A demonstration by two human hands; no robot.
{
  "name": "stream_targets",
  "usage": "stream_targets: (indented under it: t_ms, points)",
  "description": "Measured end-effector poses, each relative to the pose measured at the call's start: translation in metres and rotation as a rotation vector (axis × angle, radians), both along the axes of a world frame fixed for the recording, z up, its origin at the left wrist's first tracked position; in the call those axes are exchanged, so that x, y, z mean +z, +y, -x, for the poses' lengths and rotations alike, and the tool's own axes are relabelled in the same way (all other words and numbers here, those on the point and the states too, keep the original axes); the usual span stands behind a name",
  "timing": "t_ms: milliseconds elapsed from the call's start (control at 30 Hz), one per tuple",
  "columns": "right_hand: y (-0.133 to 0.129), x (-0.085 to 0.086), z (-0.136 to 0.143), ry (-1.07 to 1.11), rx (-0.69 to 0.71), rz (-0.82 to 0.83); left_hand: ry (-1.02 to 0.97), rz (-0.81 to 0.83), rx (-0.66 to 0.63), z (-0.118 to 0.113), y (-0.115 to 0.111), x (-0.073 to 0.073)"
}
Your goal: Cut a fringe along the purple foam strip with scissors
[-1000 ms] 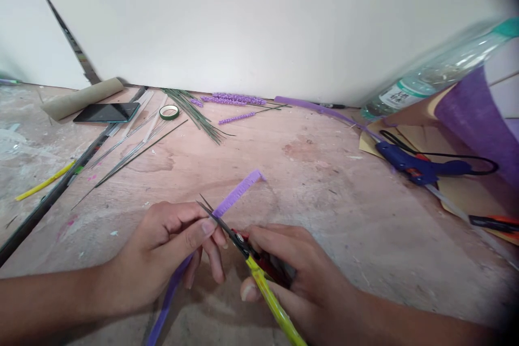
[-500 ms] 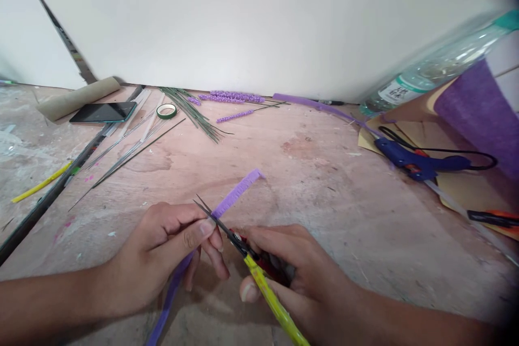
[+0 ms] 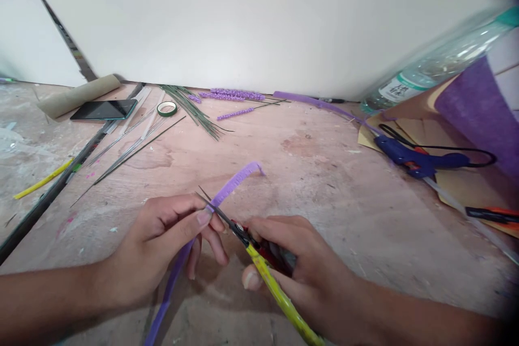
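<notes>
A long purple strip (image 3: 234, 184) is pinched between the thumb and index finger of my left hand (image 3: 174, 243). Its short upper part, with a row of small cuts along it, curves up to the right; the rest hangs below the hand toward the bottom edge. My right hand (image 3: 304, 265) grips scissors (image 3: 270, 281) with a yellow-wrapped handle. The slightly parted blades cross the strip right beside my left fingertips. Farther back lie purple beaded-looking stems (image 3: 235, 95) and a bundle of green wires (image 3: 198, 116).
At left are a cardboard tube (image 3: 81, 96), a phone (image 3: 104, 110), green tape (image 3: 166, 108), thin wires and a yellow stick (image 3: 44, 178). At right lie a blue glue gun (image 3: 421, 158) with its cord, a plastic bottle (image 3: 433, 73) and purple sheet (image 3: 478, 113). A white panel (image 3: 243, 21) stands behind.
The strip's upper end now bends over more. Both hands and the scissors have shifted only slightly, with the blades still at the strip.
</notes>
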State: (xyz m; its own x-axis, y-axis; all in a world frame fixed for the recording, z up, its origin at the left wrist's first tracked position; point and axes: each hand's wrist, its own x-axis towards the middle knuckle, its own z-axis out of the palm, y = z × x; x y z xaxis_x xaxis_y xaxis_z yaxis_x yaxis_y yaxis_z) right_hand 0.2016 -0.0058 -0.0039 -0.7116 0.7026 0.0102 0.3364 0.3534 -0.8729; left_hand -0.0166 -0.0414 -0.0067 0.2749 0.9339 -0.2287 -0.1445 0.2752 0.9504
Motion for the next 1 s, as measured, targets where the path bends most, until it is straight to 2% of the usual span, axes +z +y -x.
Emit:
stream_targets:
  t_ms: [367, 567, 767, 1000]
  points:
    - [-0.0041, 0.0000, 0.0011, 0.057, 0.029, 0.016, 0.018, -0.040, -0.007, -0.0002, -0.0041, -0.0020]
    - [-0.0036, -0.0029, -0.0018, 0.004, 0.026, 0.034, 0.038, -0.050, -0.015, 0.0008, -0.0018, -0.0016]
    - [-0.0034, 0.0022, 0.0012, -0.021, 0.039, 0.105, 0.066, -0.057, -0.036, 0.0017, -0.0026, 0.0003]
    - [-0.0014, -0.0027, -0.0002, 0.062, 0.038, 0.124, 0.042, -0.030, -0.017, -0.0010, 0.0010, 0.0036]
